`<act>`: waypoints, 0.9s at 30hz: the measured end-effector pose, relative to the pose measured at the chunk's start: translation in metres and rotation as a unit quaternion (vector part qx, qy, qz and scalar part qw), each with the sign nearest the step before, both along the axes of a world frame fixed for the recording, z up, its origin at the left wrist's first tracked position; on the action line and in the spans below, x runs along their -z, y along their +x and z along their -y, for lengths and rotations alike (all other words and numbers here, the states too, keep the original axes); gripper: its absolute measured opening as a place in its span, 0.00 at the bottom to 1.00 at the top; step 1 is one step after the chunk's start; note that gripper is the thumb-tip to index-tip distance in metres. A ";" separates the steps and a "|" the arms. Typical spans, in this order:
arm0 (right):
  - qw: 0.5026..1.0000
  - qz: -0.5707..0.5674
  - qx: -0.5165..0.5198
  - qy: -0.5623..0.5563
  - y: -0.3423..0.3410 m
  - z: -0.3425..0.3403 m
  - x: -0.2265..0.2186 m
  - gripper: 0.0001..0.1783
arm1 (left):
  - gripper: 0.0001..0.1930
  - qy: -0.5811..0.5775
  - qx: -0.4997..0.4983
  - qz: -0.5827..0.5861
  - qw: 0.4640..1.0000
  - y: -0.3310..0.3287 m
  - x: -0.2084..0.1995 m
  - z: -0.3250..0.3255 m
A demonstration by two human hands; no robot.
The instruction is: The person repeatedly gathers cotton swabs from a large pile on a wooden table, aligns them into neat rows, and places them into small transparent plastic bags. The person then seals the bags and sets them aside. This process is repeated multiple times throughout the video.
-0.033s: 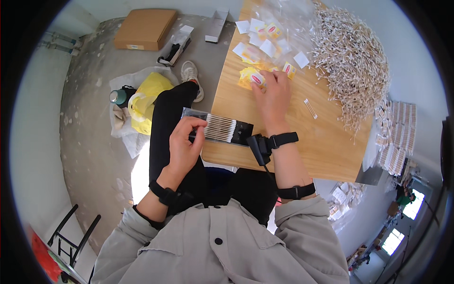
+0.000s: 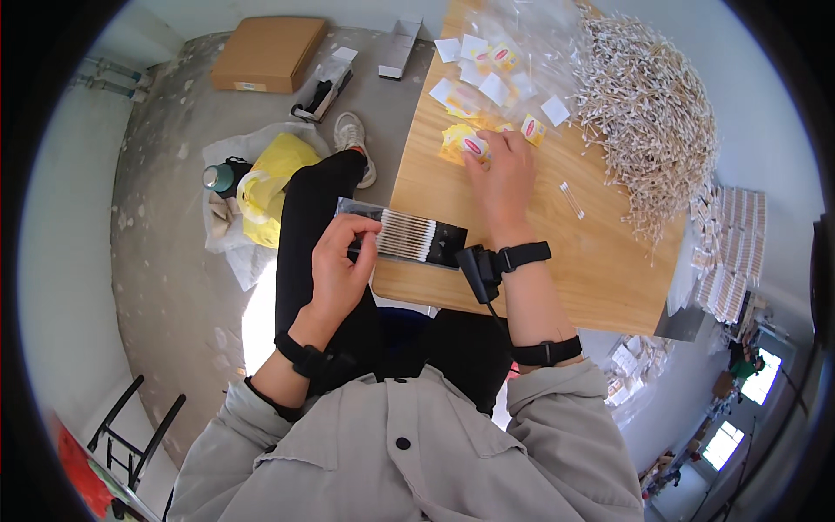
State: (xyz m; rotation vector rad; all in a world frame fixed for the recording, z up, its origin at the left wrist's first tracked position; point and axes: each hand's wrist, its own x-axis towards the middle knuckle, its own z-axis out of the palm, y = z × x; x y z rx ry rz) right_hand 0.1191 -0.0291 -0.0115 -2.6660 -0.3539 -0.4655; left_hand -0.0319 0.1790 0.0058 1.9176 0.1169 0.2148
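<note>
A neat row of white-tipped cotton swabs (image 2: 409,237) lies across a dark, shiny holder (image 2: 449,244) at the table's near left corner. My left hand (image 2: 344,261) is at the row's left end, thumb and forefinger pinched together; what they hold there is too small to tell. Farther off, my right hand (image 2: 504,178) reaches over the table, its thumb and forefinger closed on a small yellow-and-white card (image 2: 472,146) at the edge of a pile of yellow cards (image 2: 452,142). Its other fingers are curled and partly hide the cards behind.
A big heap of loose cotton swabs (image 2: 648,113) covers the table's far right. Clear plastic bags (image 2: 539,35) and white cards (image 2: 494,87) lie at the back. A few single swabs (image 2: 571,200) rest right of my right hand. A yellow bag (image 2: 274,183) stands on the floor.
</note>
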 end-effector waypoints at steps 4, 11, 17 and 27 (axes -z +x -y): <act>0.981 -0.180 0.035 0.069 0.015 0.005 -0.001 0.16 | 0.05 -0.008 -0.011 -0.013 1.000 0.000 -0.001 -0.005; 0.954 -0.284 0.033 0.087 0.036 0.012 0.000 0.20 | 0.04 -0.004 -0.026 -0.015 1.000 -0.001 0.002 -0.013; 0.970 -0.233 0.014 0.070 0.030 0.009 -0.002 0.19 | 0.04 -0.003 -0.031 -0.016 0.999 -0.004 0.008 -0.016; 1.000 0.010 -0.021 0.011 0.004 0.008 -0.008 0.12 | 0.06 0.018 -0.037 -0.011 0.999 -0.004 0.008 -0.020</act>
